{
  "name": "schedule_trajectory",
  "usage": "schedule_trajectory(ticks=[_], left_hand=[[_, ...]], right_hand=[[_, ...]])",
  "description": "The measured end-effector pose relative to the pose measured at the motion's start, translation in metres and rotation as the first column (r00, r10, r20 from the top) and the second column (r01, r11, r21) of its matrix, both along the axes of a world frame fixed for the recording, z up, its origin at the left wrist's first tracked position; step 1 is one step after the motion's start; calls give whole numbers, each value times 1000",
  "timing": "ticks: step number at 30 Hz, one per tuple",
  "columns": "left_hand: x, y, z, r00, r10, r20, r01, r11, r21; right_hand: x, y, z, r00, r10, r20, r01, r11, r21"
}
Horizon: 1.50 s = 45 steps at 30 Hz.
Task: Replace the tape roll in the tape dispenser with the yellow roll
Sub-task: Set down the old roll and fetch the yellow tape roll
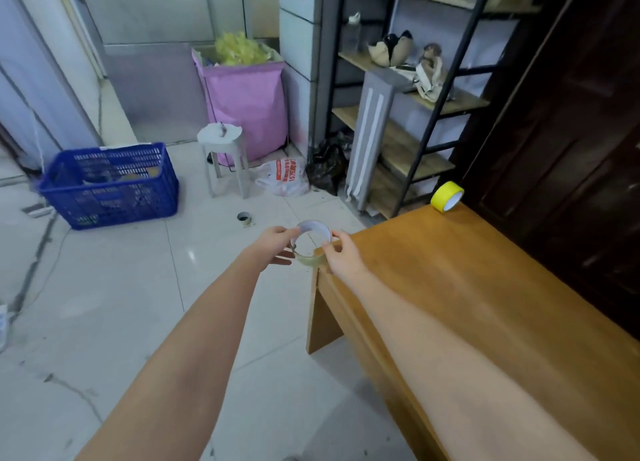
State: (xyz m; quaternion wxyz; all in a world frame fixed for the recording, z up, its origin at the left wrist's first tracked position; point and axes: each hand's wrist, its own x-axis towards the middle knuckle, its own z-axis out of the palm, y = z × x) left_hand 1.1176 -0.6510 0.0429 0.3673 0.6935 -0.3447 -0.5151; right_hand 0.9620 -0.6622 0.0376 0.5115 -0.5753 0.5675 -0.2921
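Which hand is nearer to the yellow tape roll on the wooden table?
The right hand. It grips the clear tape roll at the table's near corner, closer to the yellow tape roll at the far edge. The left hand holds the roll's opposite side, off the table.

Both my arms reach forward, bare forearms converging. My left hand (275, 244) and right hand (341, 254) face each other, fingers (327, 246) curled, pinching opposite sides of one ring (313, 241).

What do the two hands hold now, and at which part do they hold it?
Both hands hold one nearly used-up clear tape roll by its rim: the left hand pinches the left side, the right hand the right side. The yellow roll lies untouched on the table.
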Motion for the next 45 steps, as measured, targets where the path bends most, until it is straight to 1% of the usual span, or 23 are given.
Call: schedule_trajectory(ticks=[4, 10, 14, 21, 27, 31, 34, 37, 41, 45], left_hand=[[3, -45, 16, 995, -93, -24, 93, 995, -23], [-22, -119, 39, 958, -285, 11, 285, 954, -91], [-42, -171, 49, 945, -327, 22, 327, 937, -119], [-81, -248, 46, 904, -418, 89, 425, 901, -87], [-113, -295, 38, 861, -498, 105, 506, 860, -67], [-139, -315, 29, 825, -557, 99, 562, 827, -30], [-155, -328, 19, 768, -636, 82, 639, 769, -16], [-169, -340, 14, 719, -691, 75, 694, 720, -15], [-185, -352, 12, 642, -764, 62, 766, 643, -13], [-198, -363, 13, 551, -832, 61, 834, 552, -1]], right_hand=[[-2, -30, 10, 996, -94, -11, 92, 992, -89], [-34, -90, 28, 975, -223, -11, 219, 967, -129], [-54, -138, 34, 956, -291, 43, 294, 948, -124], [-86, -210, 23, 919, -394, 26, 394, 912, -116], [-113, -246, 10, 866, -499, 28, 499, 860, -108], [-132, -251, 0, 813, -582, 26, 582, 810, -77], [-145, -253, -3, 765, -644, 8, 644, 764, -36], [-153, -253, -3, 701, -713, 15, 713, 701, -29], [-160, -253, -1, 594, -805, 0, 804, 593, -48], [-160, -254, -1, 459, -888, 11, 888, 459, 18]])
